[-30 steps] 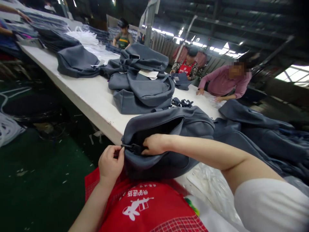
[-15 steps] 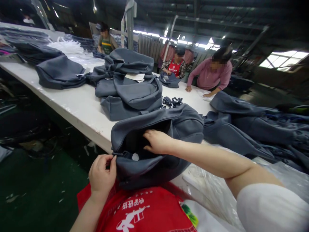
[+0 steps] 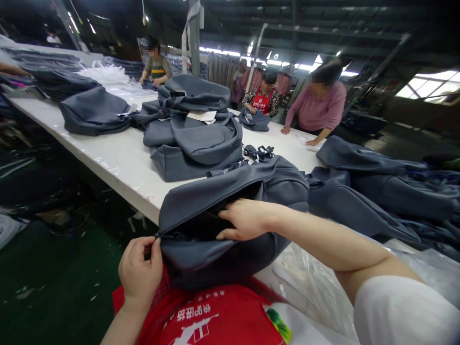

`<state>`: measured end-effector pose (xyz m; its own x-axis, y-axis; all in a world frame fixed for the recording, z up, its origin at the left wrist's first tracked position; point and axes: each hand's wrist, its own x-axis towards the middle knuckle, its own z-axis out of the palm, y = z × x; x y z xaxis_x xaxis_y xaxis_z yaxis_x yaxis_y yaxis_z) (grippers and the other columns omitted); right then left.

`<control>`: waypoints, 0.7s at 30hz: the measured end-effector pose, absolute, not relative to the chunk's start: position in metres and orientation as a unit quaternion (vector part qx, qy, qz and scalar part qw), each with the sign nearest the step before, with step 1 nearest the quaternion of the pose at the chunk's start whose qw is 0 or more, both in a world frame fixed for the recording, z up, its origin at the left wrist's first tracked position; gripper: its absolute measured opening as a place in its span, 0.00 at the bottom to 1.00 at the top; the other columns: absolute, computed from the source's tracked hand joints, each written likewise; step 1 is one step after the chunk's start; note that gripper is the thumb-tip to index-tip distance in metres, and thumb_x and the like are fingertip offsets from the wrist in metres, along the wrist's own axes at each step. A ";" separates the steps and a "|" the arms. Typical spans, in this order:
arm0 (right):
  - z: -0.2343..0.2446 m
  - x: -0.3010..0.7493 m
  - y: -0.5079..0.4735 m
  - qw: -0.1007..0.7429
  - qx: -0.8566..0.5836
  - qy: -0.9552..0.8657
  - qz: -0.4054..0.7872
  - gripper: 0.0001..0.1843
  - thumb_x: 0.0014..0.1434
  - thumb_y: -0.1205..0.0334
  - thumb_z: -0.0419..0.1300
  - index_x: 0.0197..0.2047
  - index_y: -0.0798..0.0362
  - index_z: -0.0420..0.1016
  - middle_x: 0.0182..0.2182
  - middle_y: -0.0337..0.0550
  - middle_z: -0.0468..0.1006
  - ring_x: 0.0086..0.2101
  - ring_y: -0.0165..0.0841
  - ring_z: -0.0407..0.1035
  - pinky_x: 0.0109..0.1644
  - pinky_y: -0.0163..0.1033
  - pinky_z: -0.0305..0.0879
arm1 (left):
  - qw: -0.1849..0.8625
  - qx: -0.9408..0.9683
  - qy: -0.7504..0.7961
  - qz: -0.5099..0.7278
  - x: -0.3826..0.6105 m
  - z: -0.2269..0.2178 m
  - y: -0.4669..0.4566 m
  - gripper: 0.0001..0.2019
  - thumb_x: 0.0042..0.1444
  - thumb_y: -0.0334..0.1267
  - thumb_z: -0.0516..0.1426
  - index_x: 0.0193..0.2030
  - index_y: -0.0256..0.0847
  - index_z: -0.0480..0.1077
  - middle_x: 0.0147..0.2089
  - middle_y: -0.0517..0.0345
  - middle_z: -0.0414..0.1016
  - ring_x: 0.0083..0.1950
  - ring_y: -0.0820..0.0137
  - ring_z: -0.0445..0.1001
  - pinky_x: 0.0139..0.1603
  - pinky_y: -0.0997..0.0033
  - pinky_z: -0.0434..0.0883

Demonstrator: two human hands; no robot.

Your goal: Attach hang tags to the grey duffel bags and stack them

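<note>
A dark blue-grey bag (image 3: pixel 237 258) lies on its side at the near edge of the table, its zipped mouth gaping toward me. My left hand (image 3: pixel 141 268) pinches the left corner of that mouth, at the zipper's end, between thumb and fingers. Into the dark opening reaches my right hand (image 3: pixel 244 219), thumb and fingers apart, with some fingertips hidden inside. Its forearm crosses over the bag's right end.
Similar bags (image 3: pixel 197 139) are piled on the white table (image 3: pixel 118 177) behind, and more bags (image 3: pixel 377 191) are heaped at right. Clear plastic (image 3: pixel 316 278) lies near my right arm. Across the table, a person in a pink top (image 3: pixel 316 108) and others work.
My left hand has drawn the bag's corner left and slightly down, and the mouth looks narrower and longer. My right hand stays in the opening, a little lower.
</note>
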<state>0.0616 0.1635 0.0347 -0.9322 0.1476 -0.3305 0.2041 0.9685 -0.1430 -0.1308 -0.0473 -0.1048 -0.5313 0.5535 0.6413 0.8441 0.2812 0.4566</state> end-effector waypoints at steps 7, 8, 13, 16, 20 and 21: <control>0.046 0.104 0.140 0.099 0.033 0.983 -0.149 0.49 0.55 0.30 0.57 0.63 0.66 0.64 0.47 0.61 0.77 0.44 0.45 0.75 0.47 0.44 0.68 | 0.185 -0.487 -0.775 -0.356 -0.150 -0.083 -0.012 0.09 0.62 0.40 0.55 0.34 0.39 0.68 0.32 0.56 0.70 0.32 0.65 0.70 0.35 0.65 0.66; 0.042 0.106 0.140 0.087 0.040 0.986 -0.138 0.49 0.54 0.32 0.60 0.63 0.66 0.62 0.47 0.61 0.77 0.43 0.45 0.75 0.47 0.44 0.68 | 0.180 -0.498 -0.777 -0.339 -0.151 -0.078 -0.008 0.08 0.62 0.40 0.55 0.33 0.40 0.68 0.32 0.56 0.70 0.32 0.64 0.70 0.34 0.64 0.66; 0.023 0.110 0.144 0.013 0.110 0.992 -0.052 0.43 0.53 0.45 0.67 0.62 0.66 0.63 0.44 0.58 0.77 0.42 0.44 0.74 0.48 0.47 0.67 | 0.239 -0.559 -0.692 -0.390 -0.117 -0.024 0.009 0.08 0.58 0.35 0.58 0.44 0.35 0.71 0.40 0.48 0.74 0.41 0.59 0.73 0.46 0.60 0.70; 0.019 0.114 0.146 -0.026 0.094 0.995 -0.027 0.40 0.52 0.45 0.67 0.59 0.66 0.65 0.45 0.57 0.77 0.43 0.44 0.72 0.49 0.46 0.66 | 0.186 -0.696 -0.570 -0.394 -0.077 0.011 0.030 0.11 0.60 0.33 0.57 0.49 0.37 0.71 0.47 0.48 0.75 0.47 0.62 0.74 0.55 0.63 0.69; 0.017 0.128 0.138 -0.047 0.072 0.996 -0.009 0.37 0.54 0.47 0.67 0.56 0.67 0.66 0.45 0.58 0.77 0.46 0.44 0.70 0.52 0.46 0.65 | 0.009 -0.776 -0.548 -0.312 -0.038 0.040 0.082 0.14 0.67 0.38 0.47 0.45 0.39 0.73 0.46 0.51 0.78 0.48 0.64 0.76 0.52 0.65 0.70; 0.016 0.132 0.134 -0.048 0.069 0.996 -0.006 0.37 0.54 0.48 0.66 0.57 0.67 0.65 0.47 0.60 0.76 0.47 0.44 0.70 0.53 0.45 0.64 | -0.032 -0.780 -0.563 -0.271 -0.034 0.046 0.096 0.17 0.67 0.39 0.44 0.43 0.39 0.74 0.44 0.51 0.79 0.47 0.63 0.76 0.51 0.64 0.71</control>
